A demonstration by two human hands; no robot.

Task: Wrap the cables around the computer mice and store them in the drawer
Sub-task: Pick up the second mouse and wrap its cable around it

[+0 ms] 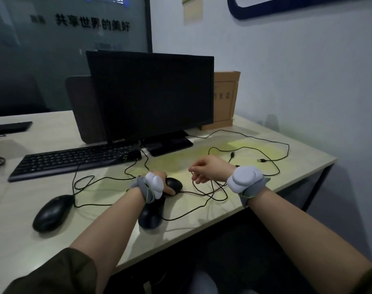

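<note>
Three black mice on the surface [202, 234]: left mouse [52, 212], near mouse [151, 215], and middle mouse [174, 185], long axes running toward the keyboard [74, 160]. Left hand [159, 181] rests on the middle mouse, grip unclear; right hand [208, 169] pinches a cable [212, 194]. Wall writing reads 共享世界的美好.

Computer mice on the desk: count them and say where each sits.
3. Left mouse near the desk's front edge; middle mouse under the left wrist; third mouse held by the left hand. None seems hidden.
</note>
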